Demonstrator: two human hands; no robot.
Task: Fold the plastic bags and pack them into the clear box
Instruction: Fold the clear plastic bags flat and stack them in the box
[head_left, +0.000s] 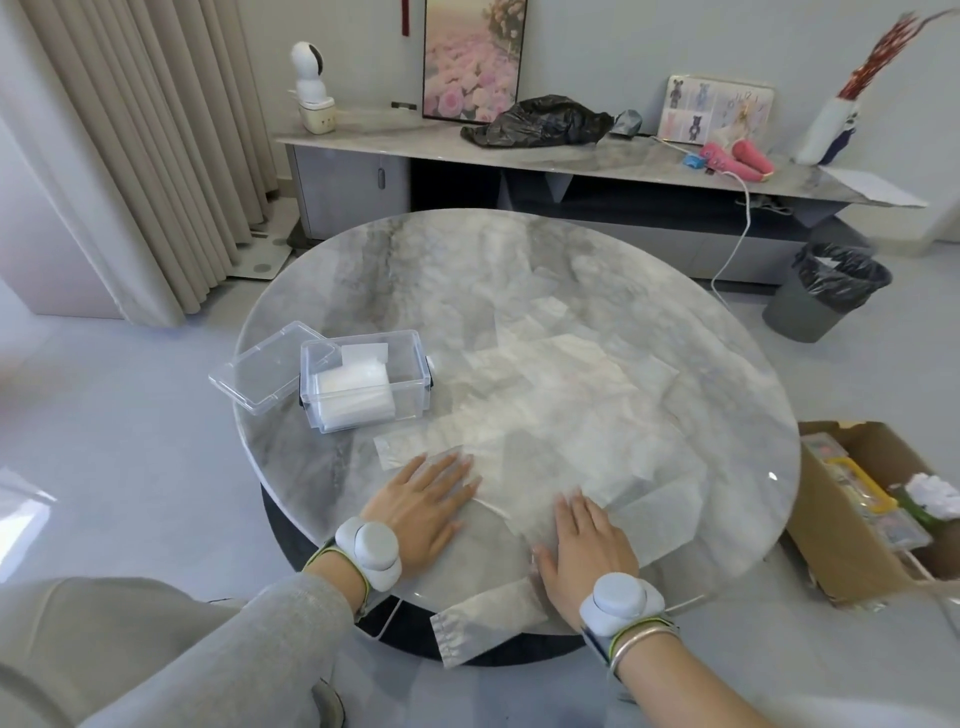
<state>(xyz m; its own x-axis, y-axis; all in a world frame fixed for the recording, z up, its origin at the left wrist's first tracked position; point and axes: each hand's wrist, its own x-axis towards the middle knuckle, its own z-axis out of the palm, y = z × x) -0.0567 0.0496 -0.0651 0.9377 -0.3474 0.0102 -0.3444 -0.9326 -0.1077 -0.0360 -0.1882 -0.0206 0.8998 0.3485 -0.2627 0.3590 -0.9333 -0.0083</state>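
While the loose lid (254, 371) lies far left on the round tabletop (415, 260), touching the clear box (410, 364) with its stack of folded white bags (353, 397) inside, the left hand (421, 506) lies flat, fingers straight, on a translucent plastic bag (519, 488) near the front edge. Next over, one bag (483, 618) hangs off that edge, more loose bags (561, 364) overlap across the middle, and the right hand (587, 540) presses flat too, the hands apart, gripping nothing. Far right, a cardboard box (841, 525) sits on the floor.
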